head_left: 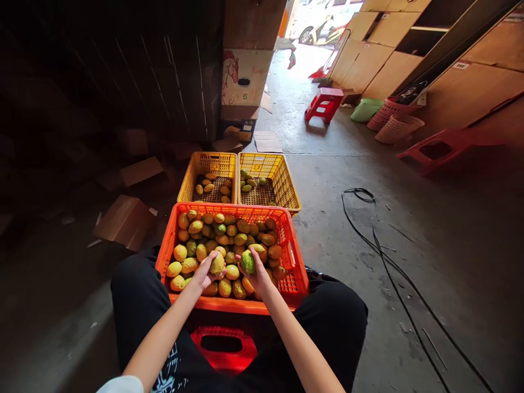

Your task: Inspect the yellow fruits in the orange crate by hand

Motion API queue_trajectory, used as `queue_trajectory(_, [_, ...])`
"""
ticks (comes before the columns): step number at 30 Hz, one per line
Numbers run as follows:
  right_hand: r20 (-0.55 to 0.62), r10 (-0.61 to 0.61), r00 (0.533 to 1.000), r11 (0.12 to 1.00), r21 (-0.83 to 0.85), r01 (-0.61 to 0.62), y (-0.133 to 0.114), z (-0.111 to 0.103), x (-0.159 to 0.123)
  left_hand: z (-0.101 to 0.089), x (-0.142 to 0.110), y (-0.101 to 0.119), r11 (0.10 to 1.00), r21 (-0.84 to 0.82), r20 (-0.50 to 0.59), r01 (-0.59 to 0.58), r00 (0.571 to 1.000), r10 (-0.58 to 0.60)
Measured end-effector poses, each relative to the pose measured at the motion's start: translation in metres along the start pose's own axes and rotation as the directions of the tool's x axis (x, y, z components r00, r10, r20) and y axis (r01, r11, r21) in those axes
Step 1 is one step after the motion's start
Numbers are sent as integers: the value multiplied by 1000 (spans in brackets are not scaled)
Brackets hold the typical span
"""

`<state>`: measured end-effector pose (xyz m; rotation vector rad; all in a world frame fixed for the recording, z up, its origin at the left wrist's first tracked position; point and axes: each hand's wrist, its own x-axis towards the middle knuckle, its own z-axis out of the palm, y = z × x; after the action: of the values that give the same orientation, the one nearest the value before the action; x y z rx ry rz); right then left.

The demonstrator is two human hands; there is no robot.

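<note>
An orange crate [293,284] full of yellow and green fruit stands on the floor between my knees. My left hand [204,275] is closed around a yellow fruit [216,264] just above the pile. My right hand [257,274] grips a green fruit [248,261] beside it. Beyond the orange crate stand two yellow crates: the left yellow crate [189,177] holds a few yellowish fruit, the right yellow crate [286,183] holds a few greener ones.
I sit on a red stool [223,352]. Cardboard boxes [125,221] lie on the dark floor at left. A black cable [385,256] runs across the concrete at right. Red stools [324,105], pink baskets [395,126] and wooden panels stand farther back.
</note>
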<state>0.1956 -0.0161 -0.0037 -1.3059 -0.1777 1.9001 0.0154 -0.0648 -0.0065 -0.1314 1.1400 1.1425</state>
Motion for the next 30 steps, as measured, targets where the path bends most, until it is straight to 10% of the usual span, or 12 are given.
queue_trajectory(30, [-1,213,977,976,-44,-213,0,-4,2,1,5,0,996,-28,-142,79,986,-83])
